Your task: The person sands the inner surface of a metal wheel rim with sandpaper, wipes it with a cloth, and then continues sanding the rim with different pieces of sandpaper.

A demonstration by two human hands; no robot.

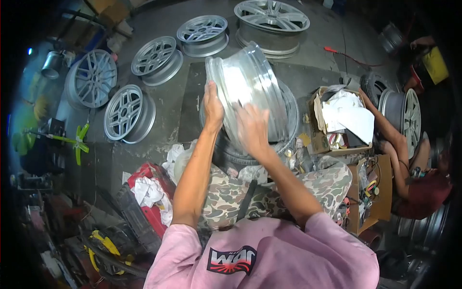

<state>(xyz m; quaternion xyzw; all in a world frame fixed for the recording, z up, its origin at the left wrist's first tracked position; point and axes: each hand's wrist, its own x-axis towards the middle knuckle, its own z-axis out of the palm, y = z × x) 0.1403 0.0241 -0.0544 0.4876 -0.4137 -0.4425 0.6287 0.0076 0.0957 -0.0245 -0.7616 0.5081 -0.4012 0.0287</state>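
A shiny silver wheel rim (246, 79) stands tilted on its edge in front of me, its bare barrel facing up. My left hand (213, 108) grips the rim's left edge, thumb pointing up along it. Against the lower part of the barrel, my right hand (253, 129) is smeared by motion, so its fingers and anything under them do not show clearly. Beneath the rim lies a dark tyre (294, 108), partly covered by it. My legs in camouflage trousers (317, 185) are just below.
Several silver rims stand beyond, including a large one (272, 19) and a left one (124, 113). To the right are a cardboard box (315, 125) with papers and another person's arm (385, 120). A red toolbox (161, 185) with crumpled paper sits left; a green fan (79, 139) stands farther left.
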